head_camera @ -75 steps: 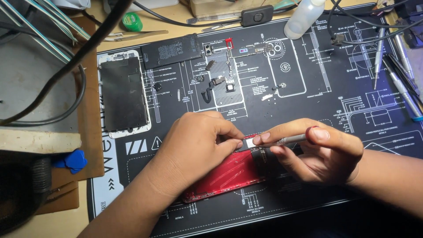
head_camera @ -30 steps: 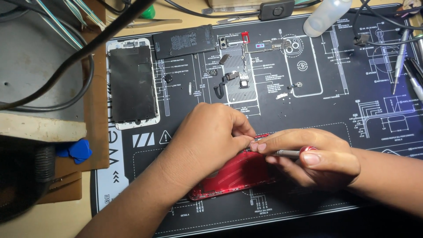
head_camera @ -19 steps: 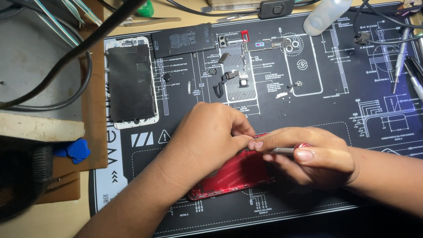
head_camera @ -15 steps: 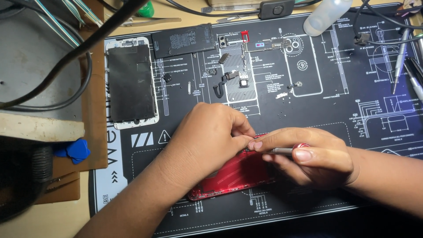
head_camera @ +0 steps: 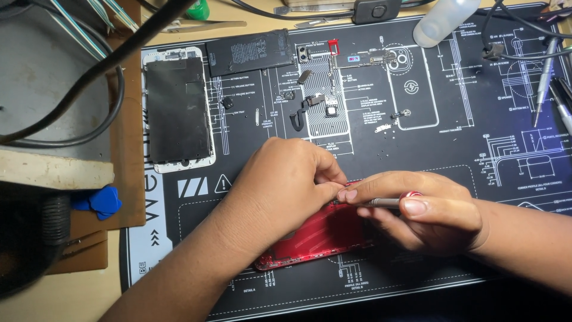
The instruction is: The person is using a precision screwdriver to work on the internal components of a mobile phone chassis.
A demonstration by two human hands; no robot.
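Observation:
A red phone housing (head_camera: 325, 238) lies on the black repair mat (head_camera: 476, 149), mostly covered by both hands. My left hand (head_camera: 280, 191) rests on its upper part, fingertips pinched together at its top edge. My right hand (head_camera: 426, 209) grips a thin metal screwdriver (head_camera: 381, 203) with a red cap, its tip pointing left and meeting my left fingertips over the housing. What sits under the fingertips is hidden.
A detached phone screen (head_camera: 177, 110) lies at the mat's upper left, a black battery (head_camera: 249, 52) beside it. Small loose parts and flex cables (head_camera: 322, 101) are spread at the mat's top centre. A white bottle (head_camera: 444, 21), tools (head_camera: 545, 77), blue picks (head_camera: 98, 201) and cables surround the mat.
Since 2.5 seconds ago the view shifted and my hands closed tighter over the housing's top edge. In the last second they have barely moved.

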